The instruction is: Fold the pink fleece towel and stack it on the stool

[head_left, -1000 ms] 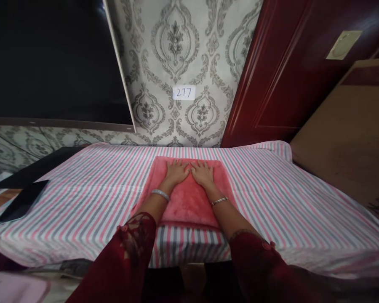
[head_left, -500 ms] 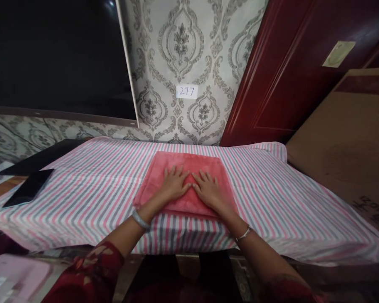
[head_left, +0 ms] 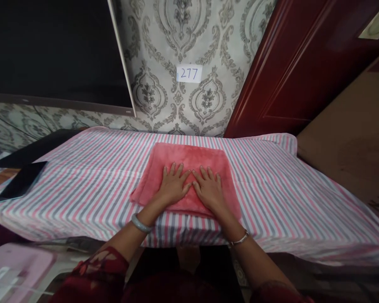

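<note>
A folded coral-pink plush cloth (head_left: 191,200) lies at the middle of a pink, grey and white striped table cover (head_left: 91,181), its near edge close to the front of the surface. Behind rises a wall in pale wallpaper with grey damask medallions (head_left: 206,100), flanked by a large black flat screen (head_left: 57,46) at left and a glossy dark-red panel (head_left: 290,63) at right. A brown cardboard box (head_left: 350,134) stands against the cover's right side, with a flat black sheet (head_left: 39,147) at the far left and a pale pink flat object (head_left: 22,265) below the table's edge. The person's left hand (head_left: 173,186) and right hand (head_left: 211,190) rest palms down on the plush, fingers spread, gripping nothing; they sit just beside each other, thumbs nearly meeting. A dark, phone-like slab (head_left: 21,182) lies at left. A white card (head_left: 189,73) on the wall reads "277." A pale bangle (head_left: 140,224) rings the left wrist, a thin silvery bracelet (head_left: 240,239) the right.
</note>
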Available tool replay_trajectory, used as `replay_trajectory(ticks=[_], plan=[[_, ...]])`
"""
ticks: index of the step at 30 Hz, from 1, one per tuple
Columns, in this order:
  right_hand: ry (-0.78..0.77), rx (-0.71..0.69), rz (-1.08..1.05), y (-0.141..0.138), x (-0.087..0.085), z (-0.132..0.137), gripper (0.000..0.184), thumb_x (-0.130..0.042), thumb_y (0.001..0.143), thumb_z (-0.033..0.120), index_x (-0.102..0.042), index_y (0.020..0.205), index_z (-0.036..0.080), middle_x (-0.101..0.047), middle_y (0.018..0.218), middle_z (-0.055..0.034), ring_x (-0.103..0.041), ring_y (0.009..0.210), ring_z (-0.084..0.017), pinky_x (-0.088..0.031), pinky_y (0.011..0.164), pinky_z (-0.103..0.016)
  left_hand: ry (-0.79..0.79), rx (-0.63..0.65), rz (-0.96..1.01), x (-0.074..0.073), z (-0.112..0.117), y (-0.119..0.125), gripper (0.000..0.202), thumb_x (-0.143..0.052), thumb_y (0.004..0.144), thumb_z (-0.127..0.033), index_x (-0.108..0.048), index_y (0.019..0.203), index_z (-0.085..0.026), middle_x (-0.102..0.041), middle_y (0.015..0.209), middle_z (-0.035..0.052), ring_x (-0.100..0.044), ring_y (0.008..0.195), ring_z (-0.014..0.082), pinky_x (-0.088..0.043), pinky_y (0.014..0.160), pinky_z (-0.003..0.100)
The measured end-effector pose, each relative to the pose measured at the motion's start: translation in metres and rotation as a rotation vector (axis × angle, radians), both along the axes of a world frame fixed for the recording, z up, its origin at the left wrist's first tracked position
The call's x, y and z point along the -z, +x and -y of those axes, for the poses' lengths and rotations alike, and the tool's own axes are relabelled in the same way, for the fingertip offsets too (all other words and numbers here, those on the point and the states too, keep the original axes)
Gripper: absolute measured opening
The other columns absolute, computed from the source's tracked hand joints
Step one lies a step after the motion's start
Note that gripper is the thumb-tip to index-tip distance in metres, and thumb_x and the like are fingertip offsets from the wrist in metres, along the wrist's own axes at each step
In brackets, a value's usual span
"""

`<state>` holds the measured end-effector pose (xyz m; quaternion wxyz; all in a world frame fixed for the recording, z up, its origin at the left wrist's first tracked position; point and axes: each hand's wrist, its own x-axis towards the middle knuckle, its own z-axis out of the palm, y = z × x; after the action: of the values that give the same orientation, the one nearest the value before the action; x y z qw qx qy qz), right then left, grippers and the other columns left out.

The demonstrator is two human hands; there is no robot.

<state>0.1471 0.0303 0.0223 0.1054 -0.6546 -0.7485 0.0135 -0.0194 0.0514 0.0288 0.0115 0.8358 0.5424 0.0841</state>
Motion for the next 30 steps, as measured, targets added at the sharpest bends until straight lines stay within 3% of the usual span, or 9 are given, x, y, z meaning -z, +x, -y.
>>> replay_trajectory(ticks=[11, 15, 18, 21, 26, 30], plan=[[-0.033, -0.008, -0.038, 0.002, -0.010, 0.000, 0.054, -0.030, 0.103, 0.045, -0.035, 0.155, 0.032, -0.023, 0.166, -0.0040, -0.017, 0.153, -0.031, -0.015, 0.119, -0.057, -0.019, 0.021, -0.002, -0.009, -0.002, 0.000, 0.061, -0.034, 0.099, -0.055, -0.039, 0.154, -0.028, -0.024, 0.166, 0.0083, -0.013, 0.152, 0.0383, -0.009, 0.119, 0.063], [-0.035, -0.068, -0.072, 0.022, -0.018, 0.016, 0.056, -0.033, 0.103, 0.046, -0.032, 0.156, 0.031, -0.023, 0.166, -0.0048, -0.019, 0.152, -0.028, -0.017, 0.120, -0.053, -0.047, 0.048, 0.010, -0.027, 0.008, -0.022, 0.065, -0.037, 0.098, -0.057, -0.033, 0.156, -0.028, -0.027, 0.165, 0.0082, -0.018, 0.152, 0.0352, -0.011, 0.121, 0.056], [0.046, -0.046, -0.034, 0.040, -0.013, 0.040, 0.057, -0.038, 0.101, 0.048, -0.036, 0.155, 0.030, -0.024, 0.165, -0.0068, -0.019, 0.152, -0.032, -0.017, 0.119, -0.055, 0.047, -0.037, -0.047, -0.032, 0.024, -0.050, 0.066, -0.039, 0.097, -0.059, -0.036, 0.155, -0.027, -0.030, 0.164, 0.0089, -0.017, 0.152, 0.0357, -0.004, 0.122, 0.056], [0.086, -0.077, 0.028, 0.050, 0.003, 0.060, 0.055, -0.038, 0.101, 0.049, -0.041, 0.153, 0.032, -0.030, 0.163, -0.0051, -0.021, 0.151, -0.032, -0.015, 0.119, -0.056, 0.086, -0.115, -0.090, -0.019, 0.036, -0.074, 0.066, -0.043, 0.095, -0.060, -0.039, 0.153, -0.028, -0.029, 0.164, 0.0084, -0.014, 0.152, 0.0383, -0.004, 0.120, 0.062], [0.212, -0.085, 0.056, 0.051, 0.030, 0.067, 0.050, -0.038, 0.102, 0.044, -0.044, 0.151, 0.033, -0.039, 0.159, -0.0041, -0.028, 0.148, -0.032, -0.020, 0.118, -0.057, 0.118, -0.108, -0.049, 0.008, 0.039, -0.087, 0.064, -0.041, 0.097, -0.057, -0.043, 0.152, -0.024, -0.027, 0.164, 0.0110, -0.013, 0.153, 0.0360, -0.035, 0.112, 0.053], [0.317, -0.102, 0.048, 0.050, 0.038, 0.065, 0.049, -0.038, 0.102, 0.041, -0.045, 0.150, 0.031, -0.041, 0.158, -0.0062, -0.032, 0.146, -0.033, -0.024, 0.115, -0.059, 0.185, -0.069, -0.025, 0.013, 0.037, -0.087, 0.063, -0.040, 0.098, -0.057, -0.047, 0.149, -0.021, -0.031, 0.162, 0.0142, -0.017, 0.152, 0.0379, -0.042, 0.106, 0.051]])
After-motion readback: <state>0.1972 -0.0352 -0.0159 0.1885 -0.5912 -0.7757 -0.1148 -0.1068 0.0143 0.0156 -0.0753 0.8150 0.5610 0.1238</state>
